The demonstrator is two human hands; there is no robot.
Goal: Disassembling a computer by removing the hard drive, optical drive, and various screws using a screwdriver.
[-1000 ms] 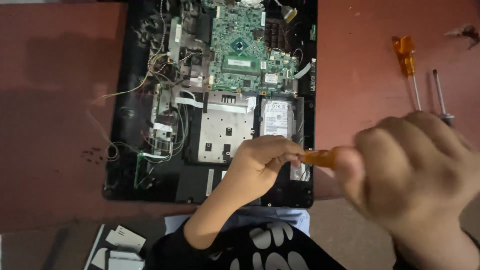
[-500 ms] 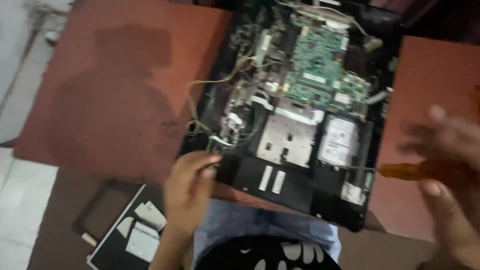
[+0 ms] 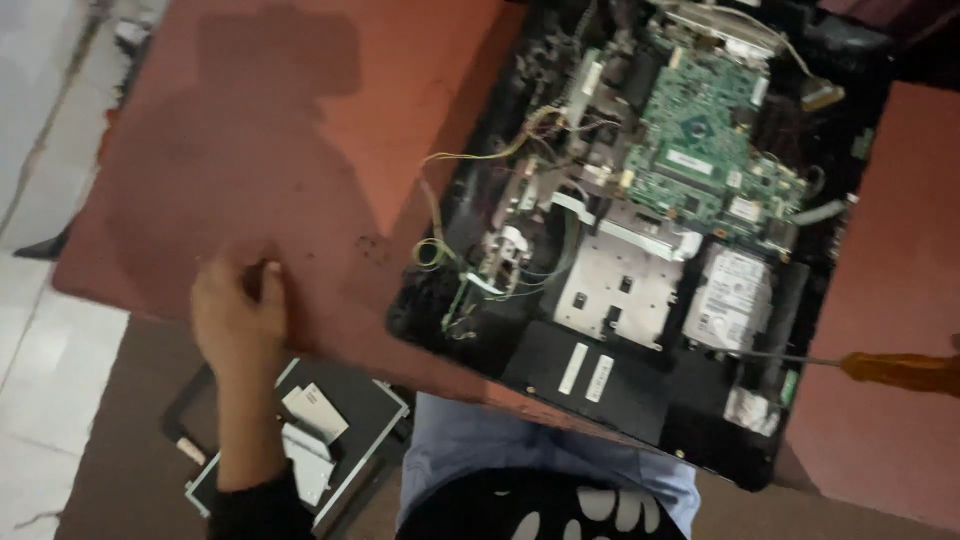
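The left hand [image 3: 238, 312], fingers curled together, rests on the red surface [image 3: 300, 150] left of the opened laptop [image 3: 640, 250], while the orange-handled screwdriver [image 3: 890, 370] (its holding hand out of view) touches the near right corner.

A flat black panel [image 3: 340, 420] with white paper pieces [image 3: 313, 412] lies on the brown floor [image 3: 110, 450] at lower left. Pale floor tiles [image 3: 40, 330] fill the left edge of the frame.
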